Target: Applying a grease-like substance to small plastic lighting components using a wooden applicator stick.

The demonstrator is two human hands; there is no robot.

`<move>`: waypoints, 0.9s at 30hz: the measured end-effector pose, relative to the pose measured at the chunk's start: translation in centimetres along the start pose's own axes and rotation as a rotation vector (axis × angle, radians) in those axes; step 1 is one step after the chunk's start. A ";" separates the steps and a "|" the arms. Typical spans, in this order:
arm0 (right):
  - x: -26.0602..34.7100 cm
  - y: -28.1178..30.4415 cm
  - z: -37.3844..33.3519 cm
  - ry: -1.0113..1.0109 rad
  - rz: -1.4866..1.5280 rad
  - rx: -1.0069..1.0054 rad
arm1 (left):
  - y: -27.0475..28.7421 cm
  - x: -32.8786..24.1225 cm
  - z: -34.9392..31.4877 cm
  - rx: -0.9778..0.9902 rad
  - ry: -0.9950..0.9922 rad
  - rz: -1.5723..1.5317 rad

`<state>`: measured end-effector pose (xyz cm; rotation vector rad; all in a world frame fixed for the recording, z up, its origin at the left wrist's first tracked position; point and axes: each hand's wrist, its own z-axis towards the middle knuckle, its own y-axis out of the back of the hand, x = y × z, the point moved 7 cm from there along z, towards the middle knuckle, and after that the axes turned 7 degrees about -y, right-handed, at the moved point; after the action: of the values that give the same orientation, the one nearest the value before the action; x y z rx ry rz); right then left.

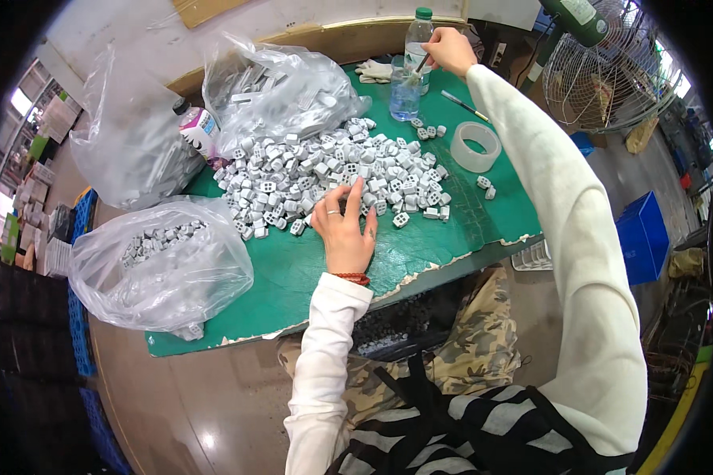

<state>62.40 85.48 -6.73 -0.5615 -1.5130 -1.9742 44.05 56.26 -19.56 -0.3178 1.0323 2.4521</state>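
Clear plastic bag (166, 297): left of heap of small pale-grey blocks (317, 165).
Left hand (346, 236): on heap's near edge, fingers loosely spread; any hold, I can't tell.
Clear cup (405, 104): bluish liquid, beyond heap's right side.
Right hand (450, 51): beyond heap, fingertips pinched on thin dark stick (424, 62).

And there's the wire fan (602, 71), green-bodied, filling the upper right! Below it, right side, a blue bin (642, 237) on the floor. Clear tape roll (469, 161) lying flat, right of centre; pale gloves (374, 72) top centre; dark-capped bottle (198, 129) tilting, upper left!
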 end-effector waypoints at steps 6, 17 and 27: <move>0.2 -1.2 0.6 0.015 -0.073 0.038 | 0.1 -0.3 0.5 0.032 0.014 0.054; 0.1 0.4 -0.5 -0.018 0.207 0.010 | 0.7 0.2 0.1 -0.132 -0.067 0.006; -2.3 1.6 -0.3 -0.097 0.529 0.098 | 0.9 1.1 0.0 -0.114 0.104 -0.157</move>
<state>65.20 85.30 -7.18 -0.9180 -1.3340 -1.4769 42.62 56.08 -19.45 -0.5478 0.8753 2.3769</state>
